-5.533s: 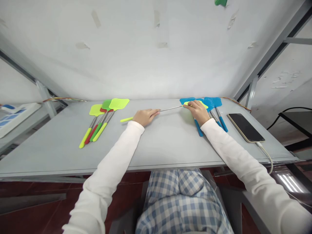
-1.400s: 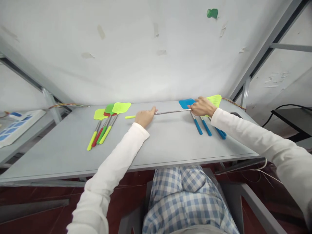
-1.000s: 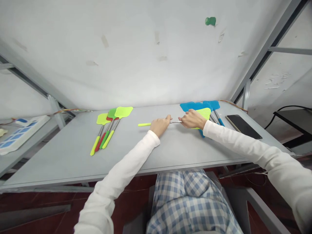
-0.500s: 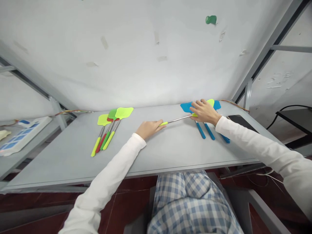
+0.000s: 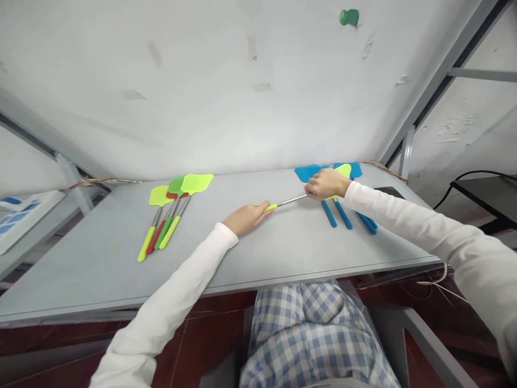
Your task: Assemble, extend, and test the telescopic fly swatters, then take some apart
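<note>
A grey table (image 5: 258, 253) bears overlapping yellow, green and red swatters (image 5: 163, 232). Blue swatters (image 5: 343, 215) and a partly hidden phone (image 5: 390, 191) lie farther right.

Left hand (image 5: 246, 218) grips the yellow swatter (image 5: 294, 200) by its handle — right hand (image 5: 327, 184) near its head. Blue swatters (image 5: 345, 216) lie at right on the tabletop (image 5: 258, 256).

Workshop-like station: grey bench (image 5: 262, 253), metal frame (image 5: 407, 152), tape-marked white wall (image 5: 202, 118).
</note>
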Tool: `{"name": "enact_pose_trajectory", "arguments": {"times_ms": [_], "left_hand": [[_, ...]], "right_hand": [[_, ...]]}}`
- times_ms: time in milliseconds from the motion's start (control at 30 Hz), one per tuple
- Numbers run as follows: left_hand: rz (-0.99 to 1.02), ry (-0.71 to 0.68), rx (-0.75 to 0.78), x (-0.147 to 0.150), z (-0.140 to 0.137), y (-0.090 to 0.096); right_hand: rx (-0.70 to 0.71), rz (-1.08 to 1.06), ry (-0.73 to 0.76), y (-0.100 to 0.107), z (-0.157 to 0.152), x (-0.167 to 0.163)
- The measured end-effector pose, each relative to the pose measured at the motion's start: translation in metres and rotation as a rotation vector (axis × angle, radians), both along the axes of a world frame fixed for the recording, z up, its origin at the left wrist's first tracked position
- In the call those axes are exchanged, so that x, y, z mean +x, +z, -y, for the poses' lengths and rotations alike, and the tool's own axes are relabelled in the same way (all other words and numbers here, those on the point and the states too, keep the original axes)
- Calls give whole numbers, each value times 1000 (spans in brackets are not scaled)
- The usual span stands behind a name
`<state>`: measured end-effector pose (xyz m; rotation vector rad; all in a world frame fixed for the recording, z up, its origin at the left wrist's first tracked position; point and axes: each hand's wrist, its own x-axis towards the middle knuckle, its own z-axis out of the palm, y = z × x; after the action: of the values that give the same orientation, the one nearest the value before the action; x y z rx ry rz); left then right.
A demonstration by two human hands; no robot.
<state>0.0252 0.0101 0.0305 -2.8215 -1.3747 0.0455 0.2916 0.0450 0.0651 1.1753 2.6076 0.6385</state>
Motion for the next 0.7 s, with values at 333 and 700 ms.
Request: {"name": "enact_pose_trajectory", "arguments": {"times_ms": [333,700], "left_hand": [[231,-16,-169,8,1,-3],[980,357,-755,23,-3,-18]], "right_hand": [[-53,-38,24,-10,1,-21],[208,-870,-181,-6,23,-35]]}}
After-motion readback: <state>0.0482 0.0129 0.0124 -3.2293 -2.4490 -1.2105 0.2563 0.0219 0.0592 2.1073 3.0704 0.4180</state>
